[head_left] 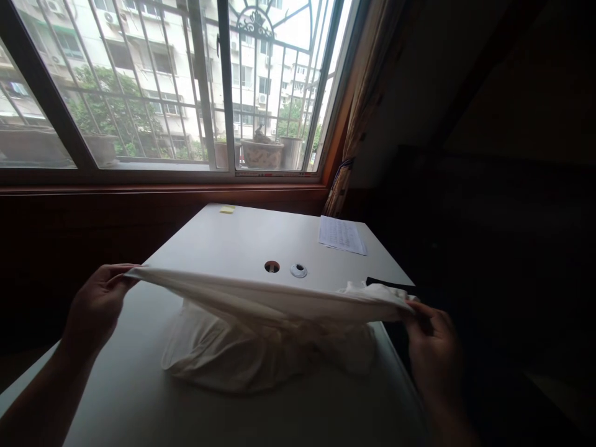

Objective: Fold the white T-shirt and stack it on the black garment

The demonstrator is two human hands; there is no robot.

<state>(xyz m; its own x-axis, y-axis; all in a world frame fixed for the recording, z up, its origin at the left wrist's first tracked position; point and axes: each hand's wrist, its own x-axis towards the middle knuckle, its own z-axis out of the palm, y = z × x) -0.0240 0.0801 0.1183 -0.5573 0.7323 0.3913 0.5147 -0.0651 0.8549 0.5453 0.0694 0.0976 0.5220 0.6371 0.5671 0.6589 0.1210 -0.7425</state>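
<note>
Soft, light white cloth (261,323) sagging mid-table (223,242); left hand (95,304) and right hand (431,344) pinching opposite edges, best held there.

On your white desk (223,242) you see a printed sheet of paper (342,234) at the far right, a small yellow note (227,209) near the window (162,87), and a cable hole (272,267) just beside its round cap (298,270). Potted plants (263,151) stand outside behind the bars.
</note>
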